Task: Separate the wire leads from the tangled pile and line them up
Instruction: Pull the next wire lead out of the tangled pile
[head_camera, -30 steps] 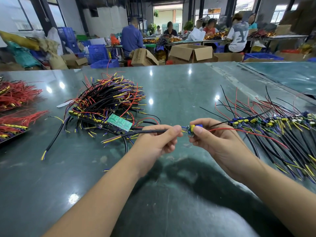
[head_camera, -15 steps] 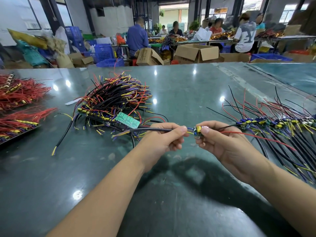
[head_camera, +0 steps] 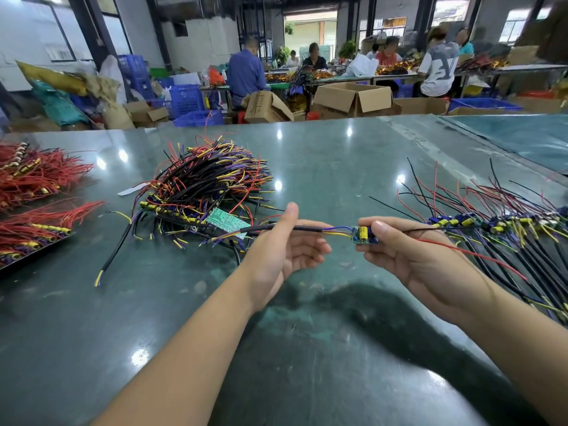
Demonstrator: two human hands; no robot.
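Observation:
One wire lead (head_camera: 307, 229) hangs between my hands above the green table (head_camera: 322, 167): a black cable, blue and yellow strands, and a small board with a yellow capacitor (head_camera: 363, 234). My right hand (head_camera: 415, 259) pinches that board, and the lead's thin red and black wires trail right over it. My left hand (head_camera: 285, 244) is open with the thumb raised, and the black cable runs loosely across it. The tangled pile (head_camera: 209, 186) of black, red, yellow and purple leads lies behind my left hand. A row of lined-up leads (head_camera: 491, 226) lies at the right.
A green circuit board (head_camera: 227, 222) rests on the pile's near edge. Red wire bundles (head_camera: 37, 173) and a dark tray (head_camera: 30, 256) of more sit at the far left. A loose black cable (head_camera: 113, 253) lies beside them. Cardboard boxes (head_camera: 353, 98) and seated people are beyond the table.
My left hand has let go of the black cable, with the thumb lifted and the fingers spread. The right hand turned the small board, so its yellow capacitor now shows.

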